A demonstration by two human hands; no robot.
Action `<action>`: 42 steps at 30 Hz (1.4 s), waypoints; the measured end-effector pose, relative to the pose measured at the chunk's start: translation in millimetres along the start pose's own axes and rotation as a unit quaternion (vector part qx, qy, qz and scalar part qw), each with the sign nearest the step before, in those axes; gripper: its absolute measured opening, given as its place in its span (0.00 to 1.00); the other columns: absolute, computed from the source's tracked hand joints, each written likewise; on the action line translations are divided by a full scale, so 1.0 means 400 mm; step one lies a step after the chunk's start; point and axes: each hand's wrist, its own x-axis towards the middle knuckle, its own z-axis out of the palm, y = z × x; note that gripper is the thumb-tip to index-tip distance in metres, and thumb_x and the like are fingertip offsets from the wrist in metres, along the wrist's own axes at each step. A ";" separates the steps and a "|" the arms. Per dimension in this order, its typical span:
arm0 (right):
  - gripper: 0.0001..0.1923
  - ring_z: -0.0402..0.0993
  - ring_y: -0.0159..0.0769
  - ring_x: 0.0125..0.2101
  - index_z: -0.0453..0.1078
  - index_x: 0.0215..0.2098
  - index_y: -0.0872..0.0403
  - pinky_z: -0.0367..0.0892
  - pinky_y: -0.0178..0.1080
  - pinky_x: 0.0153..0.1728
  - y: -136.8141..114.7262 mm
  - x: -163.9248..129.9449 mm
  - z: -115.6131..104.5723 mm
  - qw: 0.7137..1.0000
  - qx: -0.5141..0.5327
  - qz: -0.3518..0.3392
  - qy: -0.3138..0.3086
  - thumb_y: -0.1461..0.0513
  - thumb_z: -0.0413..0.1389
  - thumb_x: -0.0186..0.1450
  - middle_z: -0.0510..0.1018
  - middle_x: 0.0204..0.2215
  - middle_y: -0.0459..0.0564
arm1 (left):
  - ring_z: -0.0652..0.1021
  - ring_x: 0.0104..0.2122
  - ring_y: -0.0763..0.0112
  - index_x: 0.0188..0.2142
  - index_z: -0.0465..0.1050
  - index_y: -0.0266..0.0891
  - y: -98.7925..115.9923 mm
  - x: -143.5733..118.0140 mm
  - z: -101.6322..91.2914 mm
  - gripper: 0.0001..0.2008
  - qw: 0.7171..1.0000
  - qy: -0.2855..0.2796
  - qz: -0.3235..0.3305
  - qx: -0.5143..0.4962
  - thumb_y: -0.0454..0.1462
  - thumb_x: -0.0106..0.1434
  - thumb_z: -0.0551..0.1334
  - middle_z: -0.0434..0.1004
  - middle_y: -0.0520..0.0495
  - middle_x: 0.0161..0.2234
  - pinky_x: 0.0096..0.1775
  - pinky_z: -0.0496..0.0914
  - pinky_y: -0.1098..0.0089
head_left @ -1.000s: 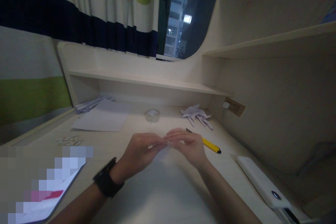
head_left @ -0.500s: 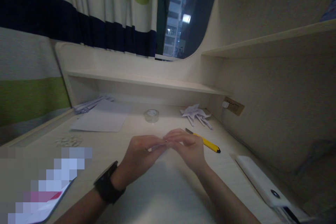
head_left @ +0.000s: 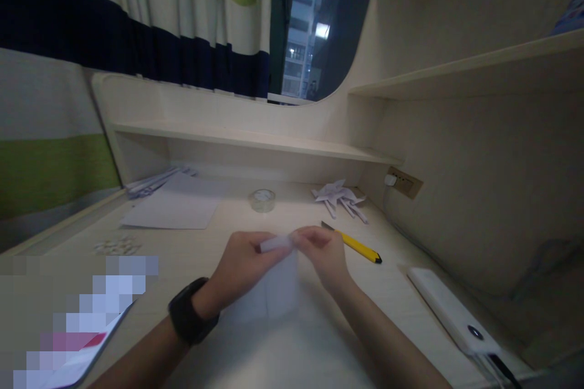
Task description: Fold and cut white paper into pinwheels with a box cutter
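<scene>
A pale wooden desk (head_left: 410, 292) fills the lower half of the frame, with a low shelf (head_left: 246, 140) across the middle and a striped curtain (head_left: 137, 24) in the upper left. At the upper centre a window (head_left: 301, 24) shows a lit building in the dusk. The light is weak, so small details are hard to read.

There is only the head view. At the lower centre the left hand (head_left: 239, 267), with a black watch (head_left: 191, 319) on the wrist, and the right hand (head_left: 322, 255) meet over a white paper (head_left: 274, 295). Both hands are closed on its upper edge, fingertips pinching, and this edge looks turned over into a narrow strip. The rest of the paper hangs down toward the desk, and a faint crease seems to run through it. So, as I judge it, the folding is at an early stage: one or two folds are made, and no finished shape shows in the hands.

Right of the hands lies a yellow cutter (head_left: 356, 246), near but not touching. Behind it, at centre right, is a small heap of folded pieces (head_left: 340, 197); these look already finished. A tape roll (head_left: 261, 199) stands behind the hands. A flat sheet (head_left: 176, 209) lies at centre left, with some small scraps (head_left: 116, 247) below it. A white device (head_left: 449, 310) lies at the lower right.
</scene>
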 end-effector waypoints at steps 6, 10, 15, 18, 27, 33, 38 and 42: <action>0.11 0.74 0.35 0.24 0.76 0.23 0.55 0.68 0.36 0.28 0.019 0.010 0.003 0.997 -0.034 0.051 -0.050 0.55 0.63 0.54 0.80 0.22 0.49 | 0.70 0.20 0.73 0.20 0.74 0.35 -0.008 0.017 -0.010 0.16 0.990 0.030 -0.091 -0.105 0.46 0.52 0.67 0.71 0.52 0.17 0.21 0.60 0.75; 0.14 0.72 0.32 0.23 0.76 0.24 0.57 0.66 0.34 0.27 0.031 0.013 0.006 0.989 -0.016 0.093 -0.113 0.53 0.62 0.54 0.79 0.22 0.48 | 0.68 0.18 0.75 0.20 0.72 0.34 -0.028 0.017 -0.005 0.16 0.969 0.007 -0.135 -0.208 0.45 0.52 0.67 0.69 0.52 0.17 0.20 0.58 0.75; 0.17 0.68 0.29 0.21 0.75 0.22 0.59 0.63 0.33 0.25 0.056 0.012 0.007 0.982 0.015 0.130 -0.133 0.51 0.63 0.53 0.77 0.20 0.48 | 0.68 0.18 0.76 0.22 0.72 0.33 -0.050 0.014 0.007 0.16 0.954 -0.015 -0.147 -0.261 0.46 0.52 0.68 0.69 0.52 0.18 0.21 0.58 0.75; 0.17 0.67 0.28 0.19 0.74 0.20 0.59 0.61 0.32 0.24 0.063 0.013 0.006 0.980 0.031 0.160 -0.118 0.52 0.65 0.50 0.75 0.17 0.47 | 0.69 0.20 0.75 0.23 0.73 0.33 -0.046 0.013 0.008 0.16 0.949 -0.032 -0.159 -0.271 0.45 0.52 0.67 0.71 0.51 0.20 0.23 0.60 0.74; 0.15 0.69 0.29 0.20 0.75 0.20 0.58 0.64 0.33 0.25 0.046 0.015 0.006 0.982 0.067 0.142 -0.108 0.53 0.66 0.49 0.76 0.18 0.48 | 0.71 0.22 0.73 0.28 0.76 0.31 -0.043 0.012 0.003 0.14 0.944 -0.071 -0.157 -0.283 0.43 0.54 0.66 0.74 0.47 0.23 0.25 0.62 0.74; 0.16 0.69 0.29 0.20 0.73 0.23 0.58 0.65 0.33 0.25 0.057 0.021 0.004 0.983 0.081 0.133 -0.095 0.51 0.63 0.52 0.75 0.18 0.45 | 0.69 0.20 0.75 0.27 0.75 0.31 -0.051 0.010 0.009 0.14 0.946 -0.100 -0.150 -0.268 0.44 0.54 0.66 0.71 0.50 0.21 0.23 0.58 0.75; 0.19 0.68 0.29 0.20 0.69 0.21 0.57 0.63 0.32 0.23 0.065 0.019 0.014 0.993 0.018 0.088 -0.074 0.49 0.60 0.56 0.73 0.17 0.45 | 0.70 0.21 0.74 0.30 0.76 0.31 -0.058 0.009 0.018 0.14 0.947 -0.096 -0.151 -0.266 0.43 0.54 0.65 0.73 0.48 0.23 0.24 0.59 0.74; 0.21 0.68 0.30 0.21 0.70 0.23 0.57 0.64 0.33 0.24 0.068 0.015 0.023 0.991 0.010 0.109 -0.080 0.47 0.59 0.55 0.74 0.19 0.46 | 0.71 0.21 0.72 0.28 0.76 0.31 -0.063 0.012 0.018 0.16 0.951 -0.064 -0.150 -0.262 0.45 0.54 0.65 0.74 0.46 0.23 0.24 0.60 0.73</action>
